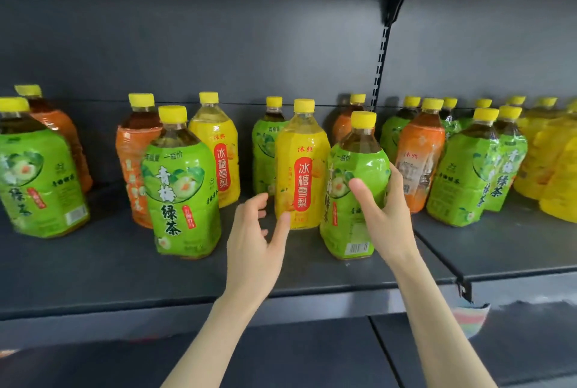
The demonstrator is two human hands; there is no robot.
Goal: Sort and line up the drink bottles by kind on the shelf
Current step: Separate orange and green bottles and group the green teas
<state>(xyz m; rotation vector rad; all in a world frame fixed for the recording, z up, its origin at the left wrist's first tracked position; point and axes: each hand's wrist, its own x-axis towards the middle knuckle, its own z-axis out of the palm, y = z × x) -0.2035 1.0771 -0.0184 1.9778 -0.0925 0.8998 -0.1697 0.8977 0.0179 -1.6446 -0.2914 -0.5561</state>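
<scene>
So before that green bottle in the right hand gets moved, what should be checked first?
1. Grip: the right hand holds the green bottle, thumb and fingers curled round it: ok.
2. Helper: the left hand is open and holds nothing: ok.
3. The cap is on the green bottle: ok.
4. Bare shelf space to set it down, front left: ok.
5. Sorting: an orange bottle and a yellow bottle stand among green ones: not ok.
6. Green bottle lifted off the shelf: cannot tell.
</scene>
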